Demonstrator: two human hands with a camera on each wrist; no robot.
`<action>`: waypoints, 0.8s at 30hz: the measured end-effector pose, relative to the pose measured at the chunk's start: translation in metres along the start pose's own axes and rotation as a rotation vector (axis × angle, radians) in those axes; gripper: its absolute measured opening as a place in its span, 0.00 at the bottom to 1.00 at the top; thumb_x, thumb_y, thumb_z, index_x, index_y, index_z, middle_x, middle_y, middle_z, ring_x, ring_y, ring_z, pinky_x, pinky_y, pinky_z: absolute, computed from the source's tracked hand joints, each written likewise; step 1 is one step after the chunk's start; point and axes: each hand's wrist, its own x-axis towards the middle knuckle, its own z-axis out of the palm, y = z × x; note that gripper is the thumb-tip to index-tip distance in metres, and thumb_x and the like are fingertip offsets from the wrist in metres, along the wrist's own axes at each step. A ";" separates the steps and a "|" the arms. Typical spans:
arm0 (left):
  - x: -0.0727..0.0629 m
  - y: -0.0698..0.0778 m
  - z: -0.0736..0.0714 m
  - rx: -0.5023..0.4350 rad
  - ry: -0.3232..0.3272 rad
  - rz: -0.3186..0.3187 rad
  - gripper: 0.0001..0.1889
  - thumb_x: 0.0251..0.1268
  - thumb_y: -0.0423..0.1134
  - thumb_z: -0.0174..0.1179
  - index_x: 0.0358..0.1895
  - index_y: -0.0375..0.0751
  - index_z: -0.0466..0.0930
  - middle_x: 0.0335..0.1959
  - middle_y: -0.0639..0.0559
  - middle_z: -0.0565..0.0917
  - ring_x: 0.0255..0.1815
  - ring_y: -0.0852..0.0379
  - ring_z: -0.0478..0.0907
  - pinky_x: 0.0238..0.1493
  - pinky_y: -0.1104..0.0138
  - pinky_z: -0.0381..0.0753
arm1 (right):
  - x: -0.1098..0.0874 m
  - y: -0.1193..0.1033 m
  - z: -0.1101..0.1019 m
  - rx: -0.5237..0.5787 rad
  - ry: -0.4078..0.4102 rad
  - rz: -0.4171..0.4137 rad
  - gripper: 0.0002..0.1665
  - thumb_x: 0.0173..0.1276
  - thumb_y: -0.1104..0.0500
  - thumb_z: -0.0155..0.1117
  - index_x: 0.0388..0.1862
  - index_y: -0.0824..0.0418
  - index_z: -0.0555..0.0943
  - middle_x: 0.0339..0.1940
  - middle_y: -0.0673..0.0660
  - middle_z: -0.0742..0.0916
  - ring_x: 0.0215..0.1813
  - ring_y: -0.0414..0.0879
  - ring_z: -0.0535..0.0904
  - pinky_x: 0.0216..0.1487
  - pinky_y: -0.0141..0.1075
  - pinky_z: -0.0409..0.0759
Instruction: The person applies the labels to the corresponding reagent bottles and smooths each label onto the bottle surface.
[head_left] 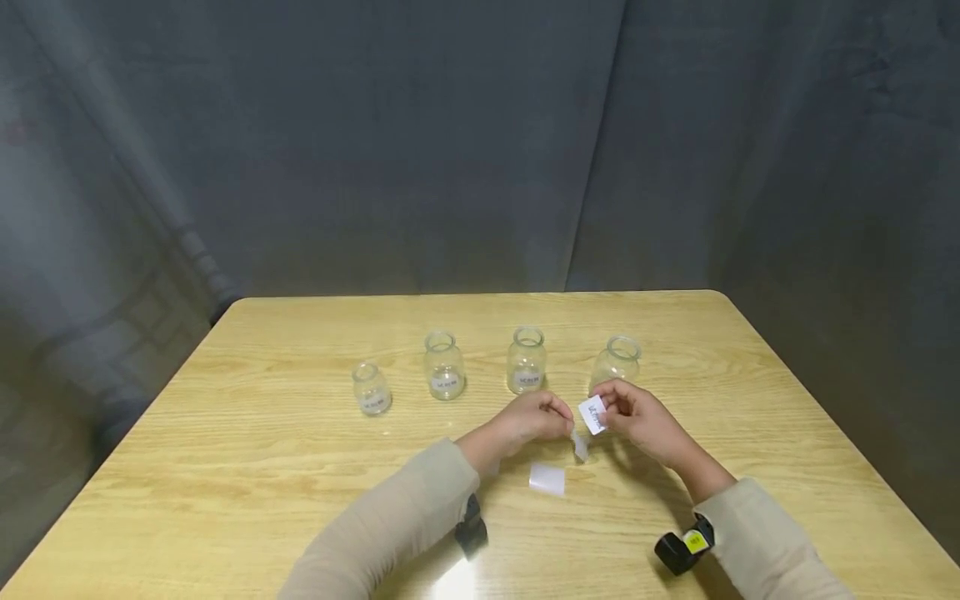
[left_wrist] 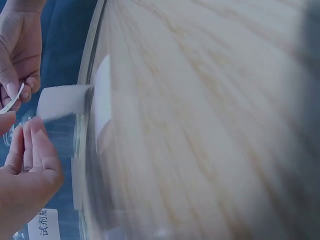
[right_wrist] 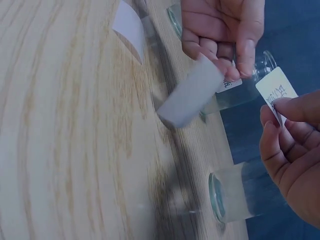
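Note:
My right hand [head_left: 641,421] pinches a white label [head_left: 592,414] with dark handwriting between thumb and fingers. In the right wrist view the label [right_wrist: 277,89] stands tilted, its written face showing. To its left, my left hand [head_left: 534,419] pinches a blank white paper slip [head_left: 580,447], which hangs from the fingertips and looks blurred in the right wrist view. The two hands are close together but apart. Just behind the right hand stands a clear glass jar [head_left: 619,358], its lower part hidden by that hand. Another blank slip [head_left: 547,479] lies on the table in front of the hands.
Left of that jar, a row of clear glass jars with written labels stands open-topped: one jar [head_left: 528,362] behind the left hand, one [head_left: 445,367] further left, and a smaller one [head_left: 371,390] at the end. The wooden table [head_left: 247,450] ends before a dark curtain [head_left: 375,167].

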 end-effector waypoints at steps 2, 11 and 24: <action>0.000 0.002 0.000 -0.010 -0.010 0.005 0.08 0.46 0.28 0.59 0.33 0.32 0.74 0.25 0.50 0.75 0.26 0.60 0.73 0.32 0.71 0.76 | 0.000 0.000 0.000 0.000 -0.006 -0.007 0.16 0.54 0.77 0.51 0.44 0.75 0.68 0.30 0.61 0.76 0.31 0.42 0.71 0.30 0.32 0.74; 0.001 0.006 0.004 -0.098 -0.047 0.028 0.11 0.48 0.28 0.58 0.37 0.31 0.72 0.28 0.49 0.75 0.29 0.60 0.74 0.37 0.68 0.76 | -0.002 -0.001 -0.002 -0.014 -0.021 -0.007 0.14 0.56 0.76 0.50 0.43 0.74 0.69 0.31 0.61 0.77 0.31 0.43 0.72 0.30 0.33 0.74; 0.005 0.004 0.011 -0.139 0.023 0.063 0.08 0.49 0.22 0.54 0.35 0.26 0.71 0.27 0.45 0.74 0.28 0.60 0.73 0.40 0.67 0.76 | 0.002 0.006 0.002 -0.071 0.010 0.029 0.12 0.55 0.75 0.52 0.39 0.70 0.73 0.29 0.59 0.78 0.30 0.43 0.72 0.27 0.34 0.75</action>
